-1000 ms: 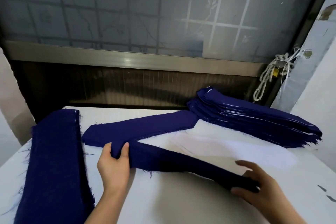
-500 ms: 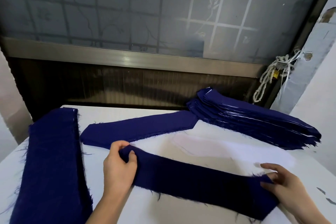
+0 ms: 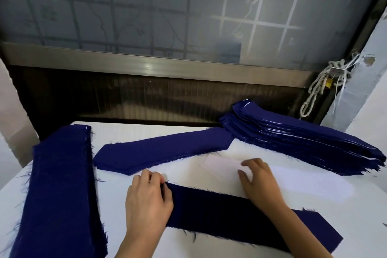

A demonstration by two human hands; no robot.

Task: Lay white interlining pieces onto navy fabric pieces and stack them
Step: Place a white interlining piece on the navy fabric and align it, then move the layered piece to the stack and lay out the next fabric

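Navy fabric strip (image 3: 240, 213) flat on the white surface (image 3: 129, 234), ready for interlining.
Left hand (image 3: 146, 201) pinches its end, anchoring it; right hand (image 3: 259, 182), empty and spread, reaches the white interlining pieces (image 3: 297, 184).

Dim, cool daylight through the frosted window (image 3: 188, 10), brightest upper right. Soft shadows under both hands on the white counter (image 3: 314, 190). Slightly soft focus; wide-angle bending at edges.
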